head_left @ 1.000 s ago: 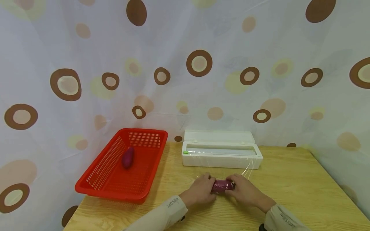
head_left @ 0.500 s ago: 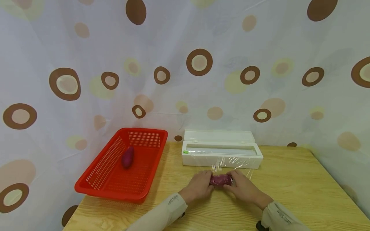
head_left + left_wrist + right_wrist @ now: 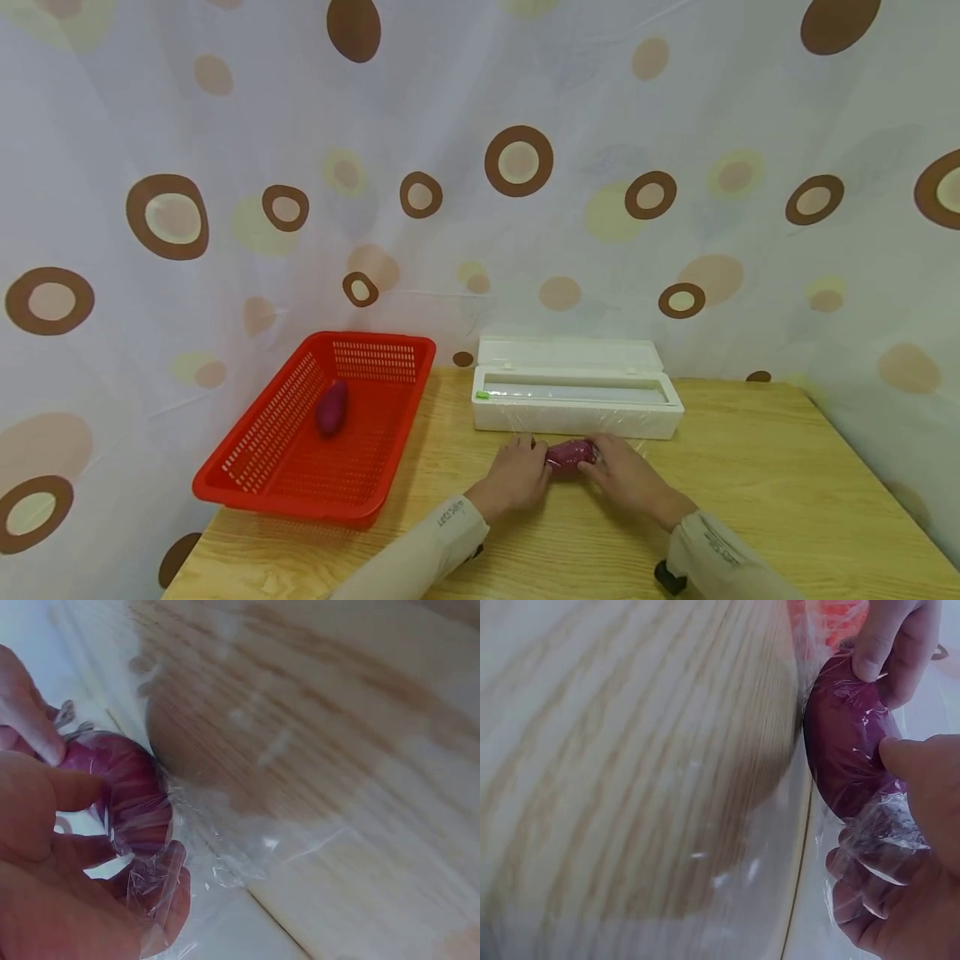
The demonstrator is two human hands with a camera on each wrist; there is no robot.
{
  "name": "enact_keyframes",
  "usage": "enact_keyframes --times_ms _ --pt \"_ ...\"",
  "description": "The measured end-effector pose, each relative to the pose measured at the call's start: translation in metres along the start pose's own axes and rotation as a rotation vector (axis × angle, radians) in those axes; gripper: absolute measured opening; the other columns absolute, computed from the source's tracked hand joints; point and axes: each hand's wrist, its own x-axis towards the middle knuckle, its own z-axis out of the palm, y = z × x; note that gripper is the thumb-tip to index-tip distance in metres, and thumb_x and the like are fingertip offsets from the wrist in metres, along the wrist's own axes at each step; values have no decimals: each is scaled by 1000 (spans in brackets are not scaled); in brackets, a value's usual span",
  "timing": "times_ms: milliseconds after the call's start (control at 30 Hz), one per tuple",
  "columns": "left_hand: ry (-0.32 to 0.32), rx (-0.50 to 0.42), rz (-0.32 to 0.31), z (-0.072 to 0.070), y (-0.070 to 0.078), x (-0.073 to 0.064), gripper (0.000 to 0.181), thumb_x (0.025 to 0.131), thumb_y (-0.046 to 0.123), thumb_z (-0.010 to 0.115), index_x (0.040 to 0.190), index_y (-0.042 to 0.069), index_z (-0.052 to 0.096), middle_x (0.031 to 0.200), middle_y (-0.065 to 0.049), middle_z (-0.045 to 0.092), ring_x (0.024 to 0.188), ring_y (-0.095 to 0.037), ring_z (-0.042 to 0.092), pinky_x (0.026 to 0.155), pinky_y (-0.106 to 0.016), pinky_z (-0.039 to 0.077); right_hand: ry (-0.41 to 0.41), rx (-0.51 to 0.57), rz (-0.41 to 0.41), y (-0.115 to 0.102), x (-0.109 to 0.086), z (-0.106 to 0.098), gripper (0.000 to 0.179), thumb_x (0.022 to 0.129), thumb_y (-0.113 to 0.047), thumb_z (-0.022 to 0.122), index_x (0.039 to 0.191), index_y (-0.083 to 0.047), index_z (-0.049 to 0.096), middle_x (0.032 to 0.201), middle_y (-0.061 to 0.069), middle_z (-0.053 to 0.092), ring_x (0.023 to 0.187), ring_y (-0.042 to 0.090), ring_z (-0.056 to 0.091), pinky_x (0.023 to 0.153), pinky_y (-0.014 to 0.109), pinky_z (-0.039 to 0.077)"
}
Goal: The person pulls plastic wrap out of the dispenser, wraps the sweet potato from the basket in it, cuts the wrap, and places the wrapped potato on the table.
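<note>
A purple sweet potato (image 3: 570, 454) lies wrapped in clear cling film (image 3: 889, 821) between my two hands over the table. My left hand (image 3: 517, 475) grips its left end, with thumb and fingers around it in the left wrist view. The other end is held by my right hand (image 3: 628, 475); its thumb presses on the wrapped skin in the right wrist view. Loose film gathers in folds at the ends, over the fingers (image 3: 174, 900). A sheet of film runs back from the sweet potato to the white cling film box (image 3: 577, 421), whose lid is raised.
On the left stands a red plastic basket (image 3: 300, 506) with a second sweet potato (image 3: 332, 408) in it. The wooden table (image 3: 765, 492) extends to the right of the hands. A patterned curtain (image 3: 585, 100) hangs behind and along the sides.
Both hands have moved slightly away from me, toward the box, and the sweet potato has rolled with them. The film sheet between it and the box has grown shorter.
</note>
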Motion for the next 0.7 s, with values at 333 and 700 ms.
enact_keyframes --times_ms 333,700 --pt "164 -441 -215 -20 -22 4 28 93 30 55 110 9 63 107 -3 63 97 -20 59 83 -37 47 -22 -73 53 1 0 -7 50 87 -27 67 124 3 54 114 18 55 106 35 54 91 51 43" --pt "293 -686 -456 -18 -57 -2 23 93 36 56 92 14 62 85 2 60 73 -14 54 69 -37 43 74 -65 -4 -17 20 -20 35 86 -23 68 112 1 63 109 16 58 103 35 53 88 50 44"
